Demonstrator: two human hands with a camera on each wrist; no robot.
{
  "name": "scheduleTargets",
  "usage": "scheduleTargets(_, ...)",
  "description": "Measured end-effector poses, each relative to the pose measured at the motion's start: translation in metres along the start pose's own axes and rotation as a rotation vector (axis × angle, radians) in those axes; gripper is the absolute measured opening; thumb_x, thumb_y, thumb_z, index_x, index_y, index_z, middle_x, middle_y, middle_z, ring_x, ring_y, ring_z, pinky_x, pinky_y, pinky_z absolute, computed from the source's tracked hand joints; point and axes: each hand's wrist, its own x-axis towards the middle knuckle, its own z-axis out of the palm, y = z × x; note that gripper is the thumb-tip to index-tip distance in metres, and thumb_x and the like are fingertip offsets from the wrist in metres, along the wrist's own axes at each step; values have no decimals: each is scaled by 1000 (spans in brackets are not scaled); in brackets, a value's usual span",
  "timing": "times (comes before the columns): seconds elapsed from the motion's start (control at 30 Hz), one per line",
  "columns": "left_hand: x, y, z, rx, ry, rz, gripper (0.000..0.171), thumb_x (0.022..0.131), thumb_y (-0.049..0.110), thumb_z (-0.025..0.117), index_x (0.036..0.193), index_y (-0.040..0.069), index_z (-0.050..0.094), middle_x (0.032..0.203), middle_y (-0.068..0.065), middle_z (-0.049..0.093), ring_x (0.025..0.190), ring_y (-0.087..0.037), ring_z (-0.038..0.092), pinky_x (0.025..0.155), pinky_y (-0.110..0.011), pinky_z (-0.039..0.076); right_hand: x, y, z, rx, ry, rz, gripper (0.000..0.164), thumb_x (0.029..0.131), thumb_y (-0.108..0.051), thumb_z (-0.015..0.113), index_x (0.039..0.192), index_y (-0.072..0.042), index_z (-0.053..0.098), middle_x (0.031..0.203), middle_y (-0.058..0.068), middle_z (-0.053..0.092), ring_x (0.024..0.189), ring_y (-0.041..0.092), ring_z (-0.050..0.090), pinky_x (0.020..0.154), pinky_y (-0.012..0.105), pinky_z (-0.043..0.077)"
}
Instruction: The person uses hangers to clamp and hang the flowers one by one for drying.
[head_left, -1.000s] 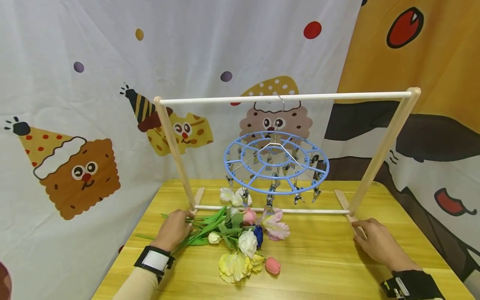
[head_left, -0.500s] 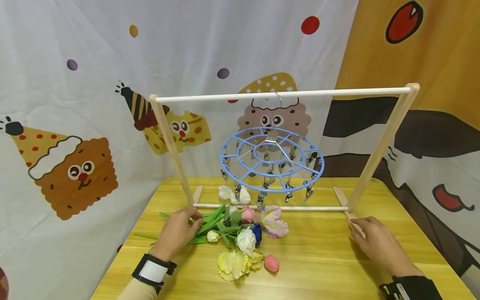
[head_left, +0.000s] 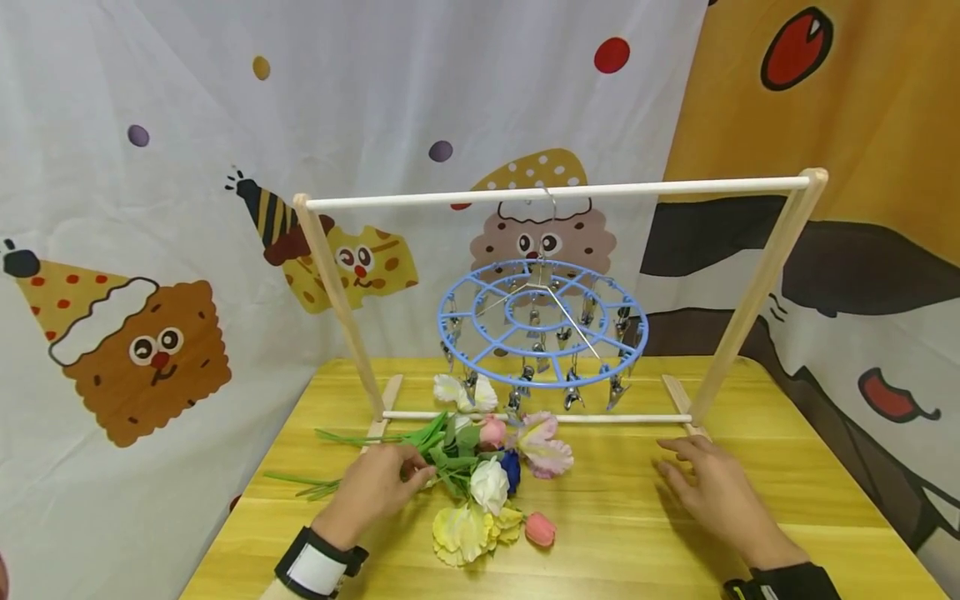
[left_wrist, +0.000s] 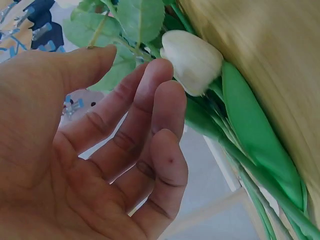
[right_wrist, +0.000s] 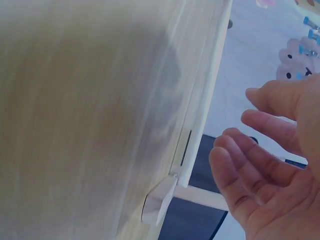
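Observation:
My left hand point(head_left: 381, 485) is over the stems of a loose bunch of artificial flowers, its fingers loosely bent and holding nothing. In the left wrist view its fingertips are right by a white tulip bud point(left_wrist: 192, 61) and green leaves point(left_wrist: 260, 135). Blooms spread to the right of that hand: a white rose point(head_left: 490, 485), a yellow flower point(head_left: 461, 533), a pink tulip point(head_left: 540, 529) and a pink-white iris-like flower point(head_left: 545, 446). My right hand point(head_left: 712, 492) hovers above the table in front of the rack's right foot, fingers relaxed, nothing in it.
A wooden rack point(head_left: 420, 200) with a white top bar stands across the table point(head_left: 615, 533). From the bar hangs a round blue clip hanger point(head_left: 555, 383) with several metal clips, above the flowers' far end. A cartoon-printed cloth point(head_left: 360, 100) hangs behind.
My right hand has let go of the rack's right foot and moved left. My left hand has moved from the rack's left foot rightward to the flowers. The hanger swings slightly.

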Motion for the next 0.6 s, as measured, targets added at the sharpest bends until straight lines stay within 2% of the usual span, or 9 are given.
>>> scheduleTargets(0.23,0,8,-2,-61,-15,58,22,108,39,87,93,24,87,74,13,73,57,4,53,55,-22,48,0,-14,5,28,-21,22,35,98,-9,95,131,-4,85,119,14,84,100,30,82,76,38,68)
scheduleTargets(0.37,1,13,-3,-107,-36,72,13,106,33,90,97,23,88,76,12,75,59,4,56,55,-22,50,-1,-22,9,35,40,-24,37,95,-5,96,131,-7,86,117,11,84,97,29,82,74,38,69)
scheduleTargets(0.47,3,18,-4,-131,-39,79,9,105,28,90,99,23,89,75,13,74,57,3,55,53,-21,46,1,-30,11,47,71,-71,42,93,-1,97,133,-10,85,117,8,84,95,28,81,73,37,70)
scheduleTargets(0.6,5,23,-6,-151,-25,111,8,106,23,90,98,21,90,75,16,74,57,4,52,54,-20,44,4,-42,14,84,80,-122,45,92,2,96,134,-12,85,119,5,83,97,25,81,74,34,69)
